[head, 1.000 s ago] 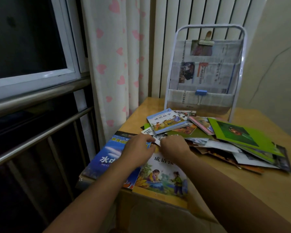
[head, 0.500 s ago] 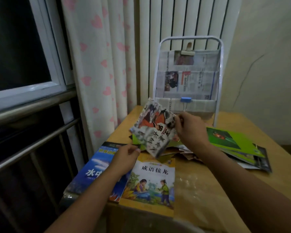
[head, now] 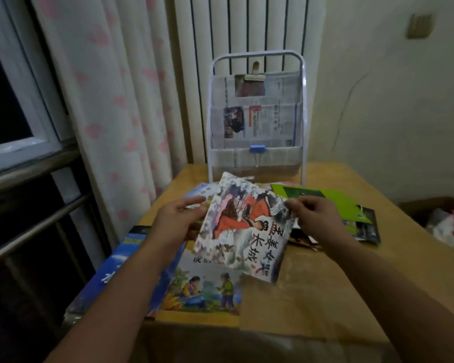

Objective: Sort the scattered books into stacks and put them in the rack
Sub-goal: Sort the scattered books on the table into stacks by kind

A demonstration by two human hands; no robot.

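Orange and grey-white ink fill the cover of the picture book [head: 243, 226] that I have lifted clear of the table [head: 325, 297], tilted with its title running upside down towards me, so I judge I am turning it round to read it and decide which stack it belongs to. My right hand [head: 316, 218] pinches its upper right corner between thumb and curled fingers, which leaves the cover open to view; my left hand [head: 180, 221] comes in at the left edge with fingers only loosely bent, the thumb over the cover's edge, more steadying than gripping, though how the fingers lie beneath I cannot tell. Under the raised book lies the yellow-bordered storybook [head: 205, 292], beside the blue book [head: 131, 263] that overhangs the near left corner; I take these two as the beginnings of stacks, kept close to me so the far side stays free. The unsorted heap, with the green booklet [head: 325, 200] on top, sits to the right, just in front of the rack [head: 257, 119]. That rack stands upright at the back edge, its pockets lined with newspaper held by a blue clip [head: 256, 148], and holds no books that I can see, so sorting looks barely begun.
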